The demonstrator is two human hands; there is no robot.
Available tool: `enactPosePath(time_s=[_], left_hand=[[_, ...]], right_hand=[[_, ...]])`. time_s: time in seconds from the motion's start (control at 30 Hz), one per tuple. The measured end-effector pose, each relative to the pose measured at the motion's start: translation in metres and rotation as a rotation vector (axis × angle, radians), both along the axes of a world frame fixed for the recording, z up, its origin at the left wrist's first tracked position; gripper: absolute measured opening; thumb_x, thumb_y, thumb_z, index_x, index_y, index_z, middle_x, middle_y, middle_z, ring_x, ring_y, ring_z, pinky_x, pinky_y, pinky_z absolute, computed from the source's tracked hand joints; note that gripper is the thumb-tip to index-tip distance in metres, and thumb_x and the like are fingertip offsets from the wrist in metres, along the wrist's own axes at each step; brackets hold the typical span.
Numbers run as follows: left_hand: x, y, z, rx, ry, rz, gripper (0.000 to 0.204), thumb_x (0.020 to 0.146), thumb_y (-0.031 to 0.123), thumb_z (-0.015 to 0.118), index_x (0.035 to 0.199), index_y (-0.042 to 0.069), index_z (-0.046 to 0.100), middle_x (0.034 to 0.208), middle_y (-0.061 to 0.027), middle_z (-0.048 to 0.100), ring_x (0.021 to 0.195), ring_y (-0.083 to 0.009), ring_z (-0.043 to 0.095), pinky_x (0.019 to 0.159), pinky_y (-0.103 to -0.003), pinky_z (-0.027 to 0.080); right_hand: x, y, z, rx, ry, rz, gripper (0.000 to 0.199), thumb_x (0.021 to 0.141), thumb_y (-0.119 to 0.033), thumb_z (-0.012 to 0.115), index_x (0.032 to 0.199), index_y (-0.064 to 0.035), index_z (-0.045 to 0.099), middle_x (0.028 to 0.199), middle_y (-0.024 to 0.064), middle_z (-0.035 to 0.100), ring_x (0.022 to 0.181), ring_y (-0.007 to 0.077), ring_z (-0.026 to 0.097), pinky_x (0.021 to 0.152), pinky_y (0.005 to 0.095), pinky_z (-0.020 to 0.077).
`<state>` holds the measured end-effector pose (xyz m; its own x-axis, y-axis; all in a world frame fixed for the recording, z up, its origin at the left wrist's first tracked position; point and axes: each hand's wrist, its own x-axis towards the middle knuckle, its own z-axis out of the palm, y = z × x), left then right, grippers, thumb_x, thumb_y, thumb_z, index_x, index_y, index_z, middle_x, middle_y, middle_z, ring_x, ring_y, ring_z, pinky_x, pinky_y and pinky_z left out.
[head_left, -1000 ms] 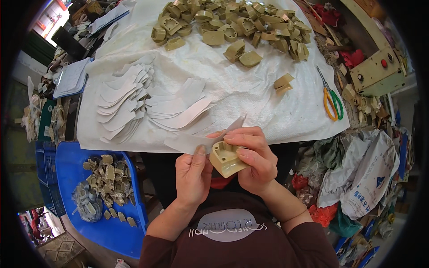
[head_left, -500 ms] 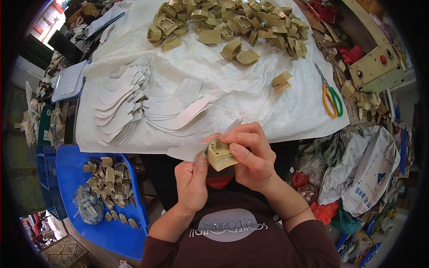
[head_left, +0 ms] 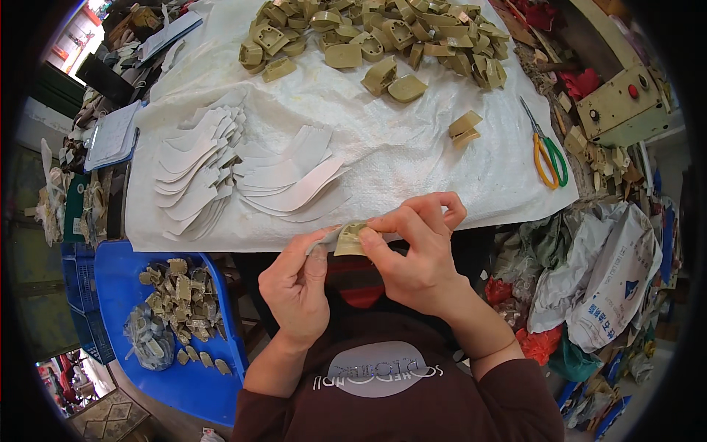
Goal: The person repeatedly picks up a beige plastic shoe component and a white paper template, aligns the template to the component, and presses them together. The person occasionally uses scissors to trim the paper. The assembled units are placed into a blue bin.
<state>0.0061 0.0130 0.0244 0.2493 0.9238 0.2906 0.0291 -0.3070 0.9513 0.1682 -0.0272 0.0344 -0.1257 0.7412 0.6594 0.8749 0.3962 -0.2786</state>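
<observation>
Centre: the right hand (head_left: 420, 258) hides much of the tan block (head_left: 350, 241); the left hand (head_left: 297, 295) covers part of the grey strip (head_left: 322, 240). Top: the upper edge cuts the heap of tan parts (head_left: 398, 33). Upper left: marks on the clipboard (head_left: 113, 138) are illegibly small. Bottom: the shirt (head_left: 353, 416) is cropped.

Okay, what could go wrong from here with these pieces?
The tan piece in the right hand, near the edge of the white sheet, might slip and drop. The pale strip in the left hand could crease or sit crooked. The white strips fanned just beyond could get brushed aside.
</observation>
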Motion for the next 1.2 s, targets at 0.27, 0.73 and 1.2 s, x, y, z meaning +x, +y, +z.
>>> enactPosePath(time_s=[0.27,0.73,1.2], left_hand=[[0.007,-0.007,-0.011,0.137,0.151,0.000,0.018,0.089,-0.002,0.056,0.105,-0.005,0.064,0.089,-0.0116,0.065,0.075,-0.0157,0.059,0.069,-0.025,0.047],[0.014,0.006,-0.020,0.379,-0.009,-0.064,0.010,0.080,0.007,0.070,0.085,0.002,0.062,0.068,-0.0046,0.051,0.059,-0.0174,0.043,0.054,-0.026,0.037],[0.001,0.012,-0.022,0.585,0.091,0.010,0.031,0.058,-0.008,0.074,0.083,0.009,0.065,0.075,-0.0018,0.052,0.073,-0.0214,0.047,0.064,-0.031,0.040]], right_hand=[[0.003,-0.002,-0.001,-0.170,-0.052,0.027,0.028,0.062,-0.011,0.065,0.089,-0.0148,0.057,0.079,0.0015,0.046,0.076,0.0205,0.047,0.074,0.0420,0.0249],[0.016,0.000,-0.016,-0.275,0.559,0.398,0.036,0.065,0.000,0.068,0.099,-0.0049,0.059,0.082,0.0048,0.050,0.078,0.0213,0.048,0.078,0.0365,0.0276],[0.010,0.000,-0.003,-0.190,0.329,0.289,0.033,0.071,-0.020,0.073,0.100,-0.0091,0.061,0.104,0.0085,0.058,0.090,0.0248,0.051,0.087,0.0417,0.0318]])
